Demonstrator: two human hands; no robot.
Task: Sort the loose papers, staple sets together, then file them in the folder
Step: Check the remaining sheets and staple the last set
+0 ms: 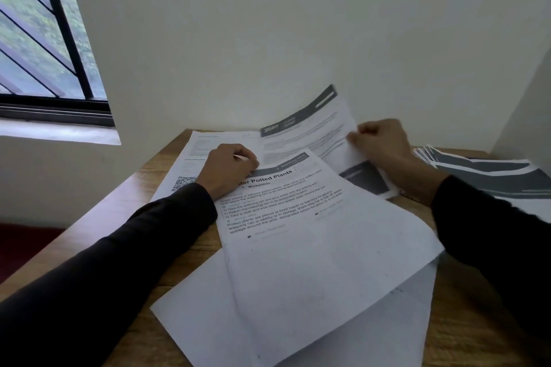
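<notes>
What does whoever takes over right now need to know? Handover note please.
Left hand: fingers curled, resting on the top edge of the "Potted Plants" sheet, pinning it to the table.
Right hand: pinching the edge of a header sheet, lifted and curled off the table.
Other papers: QR sheet flat under the left hand's side; blank sheet under the "Potted Plants" sheet; fanned stack at far right.
Done: sorting is under way; papers lie loose and overlapping.
Left: finish sorting, staple sets, file. No stapler or folder in view.
</notes>
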